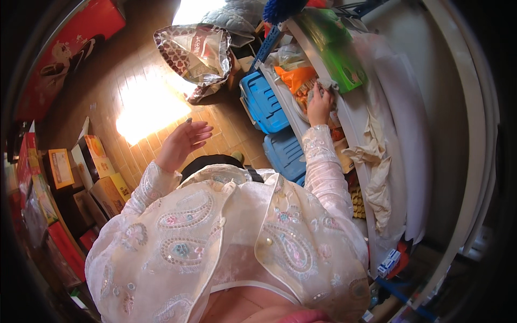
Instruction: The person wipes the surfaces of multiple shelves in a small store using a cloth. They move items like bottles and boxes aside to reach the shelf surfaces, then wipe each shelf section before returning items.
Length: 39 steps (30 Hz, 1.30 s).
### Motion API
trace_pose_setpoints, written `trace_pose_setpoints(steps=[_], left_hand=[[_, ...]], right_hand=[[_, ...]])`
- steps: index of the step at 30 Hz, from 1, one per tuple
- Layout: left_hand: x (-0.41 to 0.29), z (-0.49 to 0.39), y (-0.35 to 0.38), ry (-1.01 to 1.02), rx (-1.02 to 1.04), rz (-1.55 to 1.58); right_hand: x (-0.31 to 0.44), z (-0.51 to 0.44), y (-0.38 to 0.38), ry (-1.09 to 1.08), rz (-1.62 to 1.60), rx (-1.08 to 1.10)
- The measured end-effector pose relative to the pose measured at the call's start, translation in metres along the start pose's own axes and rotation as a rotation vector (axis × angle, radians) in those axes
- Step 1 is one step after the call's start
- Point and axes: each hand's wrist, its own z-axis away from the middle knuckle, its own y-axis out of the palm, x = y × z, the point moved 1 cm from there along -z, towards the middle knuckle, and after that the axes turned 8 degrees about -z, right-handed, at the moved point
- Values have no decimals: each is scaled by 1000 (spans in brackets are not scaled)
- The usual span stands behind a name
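Note:
My right hand (320,105) reaches onto a shelf at the right, its fingers on a crumpled grey cloth (328,85). Just beyond it, an orange plastic bag (296,78) lies among clear bags and small packed goods on the same shelf. My left hand (180,142) is held in the air over the wooden floor, fingers apart, with nothing in it. Below the shelf, close to my right forearm, stand two blue plastic storage boxes (266,103), one nearer to me than the other.
A lined bin with a patterned bag (194,52) stands on the floor ahead. Cardboard boxes (109,194) and a large red box (68,52) are at the left. On the shelf unit's upper level are a green package (343,68) and a cream cloth (377,189).

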Motion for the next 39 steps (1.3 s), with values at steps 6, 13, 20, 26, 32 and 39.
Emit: trace_pose_setpoints(steps=[6, 13, 20, 26, 32, 39], left_hand=[[-2, -34, -8, 58, -13, 77], [28, -103, -42, -233, -16, 107], [97, -168, -79, -598, -23, -95], [170, -225, -79, -647, 78, -184], [261, -318, -93, -542, 153, -189], [342, -384, -102, -369, 230, -80]], right_hand=[[42, -29, 37, -47, -347, -61], [99, 65, 72, 536, -761, 23], [122, 131, 106, 881, -891, 54], [96, 118, 123, 527, -599, 28], [14, 95, 191, -208, 94, 13], [-46, 67, 241, -466, 420, 28]])
